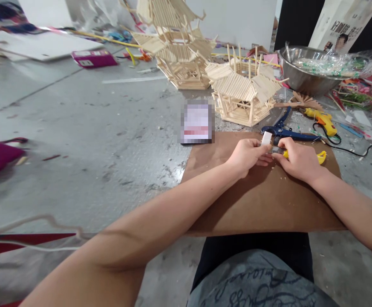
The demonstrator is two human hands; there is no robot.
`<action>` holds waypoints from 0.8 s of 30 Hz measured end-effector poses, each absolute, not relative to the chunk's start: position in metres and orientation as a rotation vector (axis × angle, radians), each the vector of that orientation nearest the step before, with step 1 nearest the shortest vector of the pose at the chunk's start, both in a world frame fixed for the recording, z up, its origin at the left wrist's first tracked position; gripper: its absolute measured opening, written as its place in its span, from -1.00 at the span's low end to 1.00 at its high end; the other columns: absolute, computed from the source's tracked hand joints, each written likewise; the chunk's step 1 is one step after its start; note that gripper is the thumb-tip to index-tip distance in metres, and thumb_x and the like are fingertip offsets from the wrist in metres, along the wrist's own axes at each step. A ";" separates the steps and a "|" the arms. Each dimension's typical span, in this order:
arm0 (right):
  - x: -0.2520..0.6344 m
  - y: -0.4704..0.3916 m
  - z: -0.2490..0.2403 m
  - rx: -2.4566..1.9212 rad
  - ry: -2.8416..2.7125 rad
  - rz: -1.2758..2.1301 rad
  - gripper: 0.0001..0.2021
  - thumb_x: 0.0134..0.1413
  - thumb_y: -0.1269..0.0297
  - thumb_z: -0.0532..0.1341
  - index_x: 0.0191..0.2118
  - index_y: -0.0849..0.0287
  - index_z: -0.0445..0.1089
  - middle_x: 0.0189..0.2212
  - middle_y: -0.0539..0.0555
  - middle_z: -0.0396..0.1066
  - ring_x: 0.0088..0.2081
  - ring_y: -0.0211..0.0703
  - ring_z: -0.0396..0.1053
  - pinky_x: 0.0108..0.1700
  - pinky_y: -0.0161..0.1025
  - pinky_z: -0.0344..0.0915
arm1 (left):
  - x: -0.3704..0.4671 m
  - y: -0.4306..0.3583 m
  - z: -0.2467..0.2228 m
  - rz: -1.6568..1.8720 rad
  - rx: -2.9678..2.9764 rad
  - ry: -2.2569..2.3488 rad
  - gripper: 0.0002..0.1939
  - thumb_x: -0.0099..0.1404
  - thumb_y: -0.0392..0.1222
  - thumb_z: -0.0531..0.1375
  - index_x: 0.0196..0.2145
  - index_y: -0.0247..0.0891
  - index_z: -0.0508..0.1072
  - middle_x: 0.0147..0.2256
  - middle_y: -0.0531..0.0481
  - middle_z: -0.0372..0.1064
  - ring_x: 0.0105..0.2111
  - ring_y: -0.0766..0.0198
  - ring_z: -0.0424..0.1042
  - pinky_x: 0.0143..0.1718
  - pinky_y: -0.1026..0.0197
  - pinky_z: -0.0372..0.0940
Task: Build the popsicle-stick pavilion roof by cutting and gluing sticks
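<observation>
My left hand (247,157) pinches a small white block (266,138) between thumb and fingers, above the brown cardboard (256,204). Right beside it, my right hand (302,161) is closed round a yellow-handled utility knife (321,157). The knife's grey metal front (278,150) points at the left hand's fingertips. Whether the blade touches the white block is hidden by the fingers. Just beyond both hands lies a blue-handled cutter tool (283,130). Small pale crumbs are scattered on the cardboard.
A stick-built pavilion (246,91) stands behind the cardboard, with a taller stick tower (186,51) farther back. A phone (197,123) stands at the cardboard's far left corner. To the right are a yellow glue gun (323,122) with a black cord and a metal bowl (313,81) holding plastic wrap.
</observation>
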State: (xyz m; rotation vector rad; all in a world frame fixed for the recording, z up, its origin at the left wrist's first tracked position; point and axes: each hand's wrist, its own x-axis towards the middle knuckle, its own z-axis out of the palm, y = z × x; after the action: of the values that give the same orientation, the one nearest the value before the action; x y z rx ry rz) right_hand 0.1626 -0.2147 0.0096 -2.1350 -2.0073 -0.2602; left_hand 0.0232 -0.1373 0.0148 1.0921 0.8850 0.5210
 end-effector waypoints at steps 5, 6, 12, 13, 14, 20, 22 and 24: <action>0.162 -0.213 0.009 -2.153 -1.991 -0.233 -0.68 0.10 0.04 -0.01 -0.18 0.16 0.22 -0.36 0.10 0.46 -0.38 -0.08 0.38 -0.47 -0.28 -0.01 | 0.024 -0.136 0.013 0.517 1.093 0.879 -0.86 0.13 -0.29 0.20 -0.53 -0.36 0.32 -0.62 -0.01 0.40 -0.59 0.36 0.42 -0.50 0.31 0.33; 0.161 -0.213 0.009 -2.157 -1.987 -0.229 -0.68 0.10 0.04 -0.01 -0.18 0.16 0.22 -0.36 0.10 0.46 -0.38 -0.08 0.38 -0.47 -0.28 -0.01 | 0.024 -0.136 0.013 0.517 1.093 0.879 -0.86 0.14 -0.29 0.20 -0.53 -0.36 0.32 -0.62 -0.01 0.40 -0.59 0.35 0.42 -0.50 0.31 0.33; 0.157 -0.212 0.008 -2.186 -1.963 -0.195 -0.66 0.12 0.02 -0.05 -0.16 0.16 0.21 -0.37 0.09 0.46 -0.37 -0.05 0.39 -0.48 -0.28 -0.01 | 0.025 -0.138 0.014 0.533 1.082 0.888 -0.87 0.15 -0.28 0.18 -0.50 -0.36 0.32 -0.63 0.00 0.40 -0.60 0.38 0.41 -0.52 0.36 0.32; 0.156 -0.212 0.008 -2.191 -1.959 -0.192 -0.66 0.13 0.02 -0.06 -0.15 0.16 0.20 -0.37 0.09 0.46 -0.37 -0.05 0.39 -0.48 -0.28 -0.01 | 0.025 -0.138 0.014 0.539 1.079 0.889 -0.87 0.16 -0.29 0.18 -0.50 -0.36 0.32 -0.63 0.01 0.39 -0.61 0.39 0.41 -0.52 0.36 0.32; 0.156 -0.212 0.009 -2.192 -1.958 -0.188 -0.66 0.13 0.03 -0.06 -0.13 0.16 0.20 -0.36 0.10 0.46 -0.37 -0.05 0.39 -0.47 -0.28 -0.01 | 0.025 -0.138 0.014 0.543 1.075 0.888 -0.87 0.16 -0.28 0.17 -0.51 -0.36 0.32 -0.63 0.01 0.39 -0.61 0.40 0.41 -0.53 0.37 0.32; 0.157 -0.216 0.011 -2.172 -2.002 -0.187 -0.65 0.14 0.02 -0.06 -0.12 0.15 0.22 -0.34 0.09 0.46 -0.35 -0.07 0.39 -0.47 -0.28 0.00 | 0.022 -0.136 0.012 0.519 1.085 0.862 -0.84 0.12 -0.24 0.22 -0.52 -0.37 0.33 -0.61 -0.04 0.42 -0.58 0.35 0.43 -0.48 0.31 0.34; 0.159 -0.217 0.011 -2.161 -2.015 -0.193 -0.64 0.14 0.01 -0.07 -0.14 0.15 0.23 -0.33 0.10 0.46 -0.36 -0.08 0.39 -0.47 -0.28 0.00 | 0.020 -0.136 0.012 0.519 1.085 0.865 -0.83 0.11 -0.25 0.23 -0.53 -0.37 0.33 -0.61 -0.03 0.42 -0.58 0.35 0.43 -0.48 0.31 0.34; 0.160 -0.217 0.011 -2.152 -2.019 -0.202 -0.64 0.14 0.01 -0.06 -0.15 0.15 0.24 -0.34 0.10 0.46 -0.36 -0.09 0.39 -0.47 -0.28 0.00 | 0.020 -0.136 0.013 0.517 1.087 0.872 -0.83 0.12 -0.26 0.23 -0.54 -0.36 0.32 -0.61 -0.03 0.41 -0.58 0.35 0.43 -0.48 0.31 0.34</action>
State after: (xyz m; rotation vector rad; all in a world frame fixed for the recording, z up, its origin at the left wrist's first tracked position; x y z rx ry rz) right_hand 0.1600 -0.2174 0.0106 -2.1520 -2.0193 -0.2018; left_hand 0.0197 -0.1359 0.0127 1.0871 0.8720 0.5173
